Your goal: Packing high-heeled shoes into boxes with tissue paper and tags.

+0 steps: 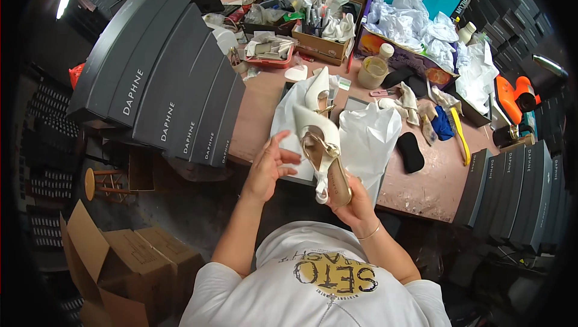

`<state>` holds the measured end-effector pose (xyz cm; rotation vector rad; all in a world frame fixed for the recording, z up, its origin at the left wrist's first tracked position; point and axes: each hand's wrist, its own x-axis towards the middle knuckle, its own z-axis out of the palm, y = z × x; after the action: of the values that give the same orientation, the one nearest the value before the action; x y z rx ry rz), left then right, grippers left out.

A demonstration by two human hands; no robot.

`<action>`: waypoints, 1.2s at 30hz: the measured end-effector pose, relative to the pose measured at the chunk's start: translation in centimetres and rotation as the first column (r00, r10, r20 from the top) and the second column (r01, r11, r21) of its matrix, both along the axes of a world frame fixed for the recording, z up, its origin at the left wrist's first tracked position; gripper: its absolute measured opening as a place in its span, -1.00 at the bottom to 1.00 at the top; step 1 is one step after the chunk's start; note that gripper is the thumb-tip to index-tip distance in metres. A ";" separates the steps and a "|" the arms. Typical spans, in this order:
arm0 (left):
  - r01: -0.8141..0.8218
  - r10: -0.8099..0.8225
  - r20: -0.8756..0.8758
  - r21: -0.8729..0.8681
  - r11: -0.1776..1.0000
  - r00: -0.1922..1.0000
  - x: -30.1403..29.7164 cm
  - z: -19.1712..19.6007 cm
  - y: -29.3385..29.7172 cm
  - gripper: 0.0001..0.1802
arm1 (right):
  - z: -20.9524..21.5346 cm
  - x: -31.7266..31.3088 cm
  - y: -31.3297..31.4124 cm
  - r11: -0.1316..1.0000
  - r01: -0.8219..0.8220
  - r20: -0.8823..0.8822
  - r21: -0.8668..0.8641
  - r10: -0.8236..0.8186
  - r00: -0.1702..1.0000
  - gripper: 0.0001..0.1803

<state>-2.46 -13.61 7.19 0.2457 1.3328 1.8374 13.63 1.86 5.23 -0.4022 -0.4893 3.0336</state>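
Observation:
My right hand [355,202] is closed round the heel end of a white pointed slingback shoe [319,127], whose toe points away from me. White wrapping shows round its back strap. A second white shoe [316,93] of the same kind lies just beyond it, partly covered by the held one. Beside the held shoe, on its left, my left hand [269,169] is raised with fingers apart and nothing in it. Beneath the shoes, white tissue paper [368,140] spreads out of a dark shoe box, most of which is hidden.
Grey shoe boxes [162,80] stack high at left, with more [512,191] at right. Across the pink table stand a bottle of liquid [373,69], a carton of crumpled paper [409,17] and a tool box [322,45]. A yellow brush [459,134] and black pad [410,152] lie right.

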 end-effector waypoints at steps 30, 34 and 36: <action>0.297 -0.599 -0.704 -0.520 0.801 0.381 -1.5 -3.3 16.4 -0.48 | 3.0 9.9 9.3 0.908 0.347 -0.163 0.233 -0.316 0.935 -0.41; 0.112 -0.149 -0.735 -0.099 0.989 0.662 -6.5 3.5 19.4 -0.80 | 3.4 10.8 10.6 0.891 0.389 -0.181 -0.234 -0.433 0.883 -0.31; 0.244 -0.087 -0.707 0.124 0.962 0.702 -5.7 11.8 19.6 -0.80 | 3.3 12.1 11.4 0.855 0.425 -0.155 -0.298 -0.482 0.862 -0.31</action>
<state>-8.15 5.99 18.97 1.2481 1.5270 1.7864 25.72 13.27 8.50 -0.1460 0.0201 2.6247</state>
